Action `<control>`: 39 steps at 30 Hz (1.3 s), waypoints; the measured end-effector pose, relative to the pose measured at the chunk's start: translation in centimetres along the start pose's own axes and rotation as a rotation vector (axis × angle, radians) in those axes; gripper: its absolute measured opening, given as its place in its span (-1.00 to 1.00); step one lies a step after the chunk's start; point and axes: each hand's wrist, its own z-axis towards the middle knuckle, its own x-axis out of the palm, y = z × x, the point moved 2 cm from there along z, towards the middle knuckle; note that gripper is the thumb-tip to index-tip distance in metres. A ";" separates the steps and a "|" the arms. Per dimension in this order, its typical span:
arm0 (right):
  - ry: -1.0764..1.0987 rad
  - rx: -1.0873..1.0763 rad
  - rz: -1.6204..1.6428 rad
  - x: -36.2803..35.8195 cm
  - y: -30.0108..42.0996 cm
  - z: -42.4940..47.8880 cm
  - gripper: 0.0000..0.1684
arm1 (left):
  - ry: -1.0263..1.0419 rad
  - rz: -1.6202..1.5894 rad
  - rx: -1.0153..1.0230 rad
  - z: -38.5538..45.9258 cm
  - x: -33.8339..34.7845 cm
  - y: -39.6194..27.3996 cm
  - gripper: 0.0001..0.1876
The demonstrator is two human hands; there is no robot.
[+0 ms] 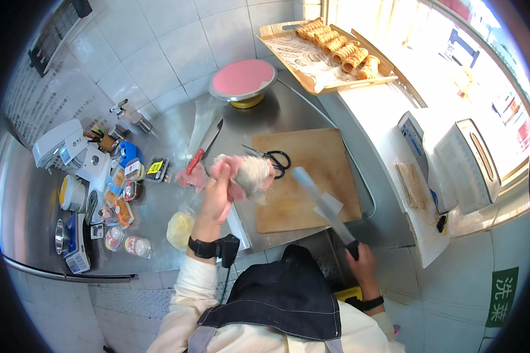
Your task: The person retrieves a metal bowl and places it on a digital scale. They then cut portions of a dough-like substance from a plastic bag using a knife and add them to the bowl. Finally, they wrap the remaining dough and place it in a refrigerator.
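My left hand grips a bunched pink and whitish cloth, held over the steel worktop by the left edge of a wooden cutting board. My right hand is closed around the black handle of a long-bladed knife. Its blade slants up and left across the board's right part, above a small white piece of unclear material. Black-handled scissors lie on the board, partly behind the cloth. A red-handled knife lies left of the board, touching a second pink cloth.
A pink-topped cake turntable stands by the wall, near a clear plastic piping bag. On the ledge at right, a tray bears several horn-shaped pastries. Packaged foods, a stand mixer and a yellowish bag occupy the left.
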 end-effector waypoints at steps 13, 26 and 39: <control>0.105 0.265 -0.133 6.2 -2.0 12.1 -0.52 | 0.352 0.163 -0.246 -3.8 1.2 2.3 -0.80; 0.216 0.027 1.581 5.8 19.4 12.6 -0.69 | 0.501 -0.460 -0.388 -7.6 1.7 6.0 -0.72; 0.151 -0.456 0.648 8.1 26.0 6.9 -0.76 | 0.400 1.308 0.063 -13.7 -5.7 -4.3 -0.81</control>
